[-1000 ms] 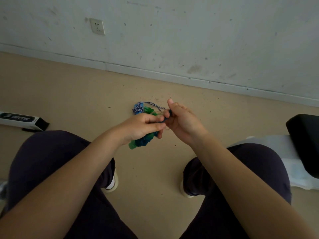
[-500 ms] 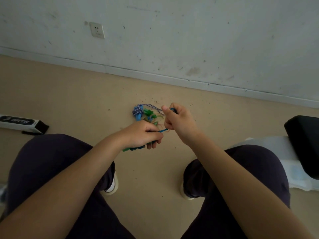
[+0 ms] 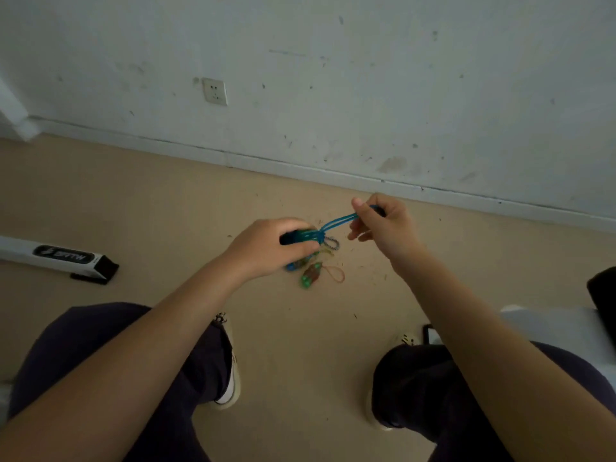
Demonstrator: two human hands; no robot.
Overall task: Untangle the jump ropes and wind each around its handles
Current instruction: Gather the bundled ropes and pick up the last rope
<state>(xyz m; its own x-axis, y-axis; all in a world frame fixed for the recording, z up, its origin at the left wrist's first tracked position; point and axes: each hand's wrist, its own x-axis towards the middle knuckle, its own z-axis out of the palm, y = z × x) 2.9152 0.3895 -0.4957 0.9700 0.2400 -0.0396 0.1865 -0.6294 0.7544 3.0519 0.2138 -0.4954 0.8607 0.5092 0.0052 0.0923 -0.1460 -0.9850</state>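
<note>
Above the floor (image 3: 166, 201), our left hand (image 3: 266, 248) clamps the blue rope's handles (image 3: 293, 235). Our right hand (image 3: 386, 225) pinches the blue rope (image 3: 336, 222), stretched taut between them. We judge winding is underway; next another turn. The green rope (image 3: 311, 275) perhaps lies below, blurred.

A wall socket (image 3: 215, 91) above, a white box (image 3: 56, 257) (black-ended) on the floor (image 3: 133, 208).

Clearance | I see open floor (image 3: 166, 201) left of the rope pile (image 3: 311, 273) | white box (image 3: 60, 256) far left | knees near.
</note>
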